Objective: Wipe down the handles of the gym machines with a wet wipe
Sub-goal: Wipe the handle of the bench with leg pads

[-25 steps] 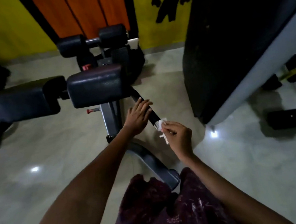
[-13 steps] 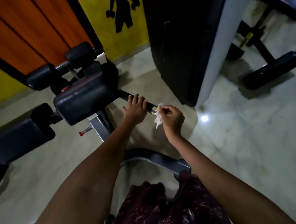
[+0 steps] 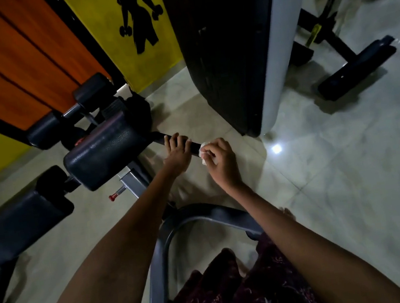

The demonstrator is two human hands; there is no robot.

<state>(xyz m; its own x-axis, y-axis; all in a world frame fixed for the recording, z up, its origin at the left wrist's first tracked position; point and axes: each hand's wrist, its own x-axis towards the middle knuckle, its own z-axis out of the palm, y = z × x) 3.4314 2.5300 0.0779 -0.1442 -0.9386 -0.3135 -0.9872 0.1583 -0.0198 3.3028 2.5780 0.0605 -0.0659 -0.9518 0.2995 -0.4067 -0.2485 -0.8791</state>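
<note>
Your left hand (image 3: 177, 154) is resting over the black handle (image 3: 159, 137) of the gym machine, fingers spread loosely and curling over the bar rather than clamped tight. Your right hand (image 3: 221, 160) is closing around a crumpled white wet wipe (image 3: 203, 151), pinching it between thumb and fingertips and pressing it against the outer end of that handle, just beside your left hand. The handle is sticking out from under a dark, pebbled vinyl pad (image 3: 105, 152), rounded at its corners; a second similar pad (image 3: 19, 217) is sitting to the left of it, and two cylindrical foam rollers (image 3: 68, 113) are lying behind. A grey metal post (image 3: 133, 182) with a red-tipped pin (image 3: 115, 196) is standing beneath the pad, and a curved grey steel tube (image 3: 169, 231) is bending across the pale, glossy tiled floor (image 3: 353, 180). Both your forearms are reaching forward and downward, wrists nearly straight, the right wrist cocking slightly inward toward the bar.
</note>
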